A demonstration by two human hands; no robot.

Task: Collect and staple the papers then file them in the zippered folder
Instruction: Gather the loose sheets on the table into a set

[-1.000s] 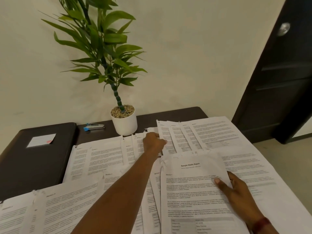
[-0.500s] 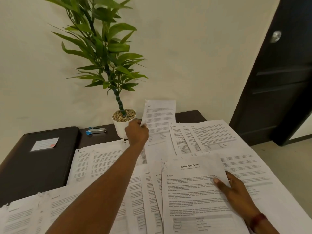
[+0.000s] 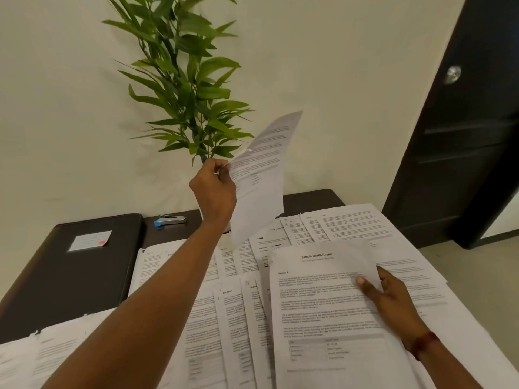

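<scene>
Many papers [image 3: 351,226] are lying spread and overlapping across the dark table [image 3: 309,199], covering its near and right parts. The left hand [image 3: 214,189] is reaching forward above the table and is pinching one sheet [image 3: 261,175] by its left edge between the thumb and curled fingers. The sheet is hanging in the air, tilted, with its upper corner pointing up and to the right, in front of the lower leaves of the plant [image 3: 185,80]. The right hand [image 3: 390,299] is resting low at the right and is gripping the report [image 3: 317,304], a page headed "Sample Health Report", at its right edge. Its thumb is lying on top of the page, while the other fingers are curling at the edge, partly hidden. The report is lying on top of the other papers. The folder [image 3: 70,276], black and flat, is lying at the table's left end, well apart from both hands, and is carrying a pale note [image 3: 90,240] on its cover. The stapler [image 3: 170,220], silver with a blue end, is lying just beside the folder's far right corner. At the right a dark door [image 3: 463,122] is standing.
</scene>
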